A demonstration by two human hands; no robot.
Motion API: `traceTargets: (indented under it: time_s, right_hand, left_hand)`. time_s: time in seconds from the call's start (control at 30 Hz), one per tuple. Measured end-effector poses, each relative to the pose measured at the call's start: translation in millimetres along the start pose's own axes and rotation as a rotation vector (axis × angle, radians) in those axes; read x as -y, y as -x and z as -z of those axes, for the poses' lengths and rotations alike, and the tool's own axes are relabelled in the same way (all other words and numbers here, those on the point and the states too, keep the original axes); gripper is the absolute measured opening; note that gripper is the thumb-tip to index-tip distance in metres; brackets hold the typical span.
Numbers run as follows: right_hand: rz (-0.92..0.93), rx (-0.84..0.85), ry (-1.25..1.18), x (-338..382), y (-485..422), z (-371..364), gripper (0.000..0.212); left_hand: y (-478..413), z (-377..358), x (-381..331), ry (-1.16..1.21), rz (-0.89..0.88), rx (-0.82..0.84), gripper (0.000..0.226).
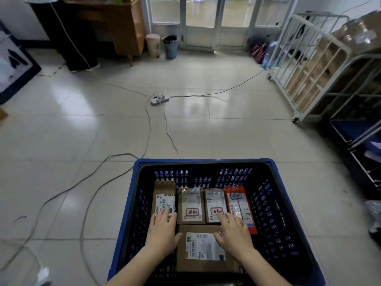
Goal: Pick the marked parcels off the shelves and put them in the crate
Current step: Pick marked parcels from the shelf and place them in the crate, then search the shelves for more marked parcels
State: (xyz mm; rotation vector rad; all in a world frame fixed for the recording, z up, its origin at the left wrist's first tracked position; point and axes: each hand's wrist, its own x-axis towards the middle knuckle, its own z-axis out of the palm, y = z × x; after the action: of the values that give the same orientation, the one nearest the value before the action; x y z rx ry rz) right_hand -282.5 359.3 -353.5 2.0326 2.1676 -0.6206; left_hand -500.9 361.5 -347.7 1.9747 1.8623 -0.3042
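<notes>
A blue crate with dark mesh walls is seen on the tiled floor, right below the camera. Five parcels are laid flat inside it. Four are lined up along the far part of the bottom: a narrow brown parcel at the left, a second brown parcel with a red-framed stamp, a third brown parcel with a similar stamp, and a red parcel at the right. A large brown box with a white label is placed in front of them, nearest the person. The left hand is spread flat, fingers straight and resting on the near end of the narrow brown parcel, thumb touching the left edge of the large brown box; nothing is gripped. The right hand is likewise held flat, fingers extended over the near ends of the third brown parcel and the red parcel, thumb laid on top of the large brown box; nothing is gripped. Further off, a power strip and loose cables are seen on the floor. A beige bin and a dark bin are set beside a wooden cabinet, before glass doors. A white wire cage loaded with cardboard is parked at the right.
</notes>
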Motion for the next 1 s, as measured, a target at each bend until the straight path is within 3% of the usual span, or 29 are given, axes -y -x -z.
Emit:
traceTargets:
  time_s: [0.53,0.7,0.83,1.0]
  right_hand:
    - [-0.38,-0.253,-0.001,44,200,14,0.059]
    - [-0.551,-0.227,-0.034,48,276,1,0.061]
    - [-0.69,-0.228,-0.073,44,339,-6,0.053]
    - [-0.881,-0.254,-0.146,33,430,-17,0.059]
  left_hand:
    - [104,33,-13,-0.176,-0.472,-0.105,0.066]
    - [148,18,-41,-0.163,-0.641,-0.092,0.057]
    - [181,8,-74,-0.216,-0.767,-0.009,0.062]
    - [236,-10,-125,-0.31,-0.945,0.041,0.067]
